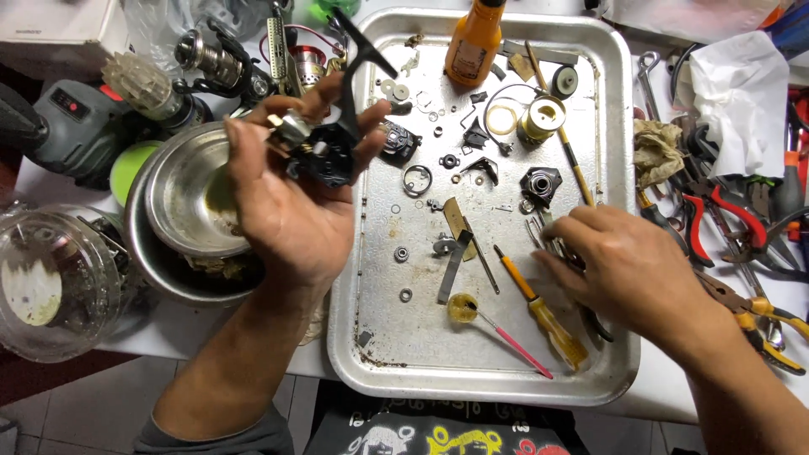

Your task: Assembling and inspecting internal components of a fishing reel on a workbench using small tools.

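Head view: left hand [282,198] grips reel body [324,152]; right hand [628,270] well apart.

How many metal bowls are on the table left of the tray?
2: a smaller steel bowl nested inside a larger steel bowl, both partly behind the left hand. Others may be hidden.

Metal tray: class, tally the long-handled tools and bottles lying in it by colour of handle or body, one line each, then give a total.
Orange bottle: 1
Amber-handled screwdriver: 1
Pink-handled brush: 1
Total: 3
All lie in the tray; the right hand covers other tools, so those are left uncounted.
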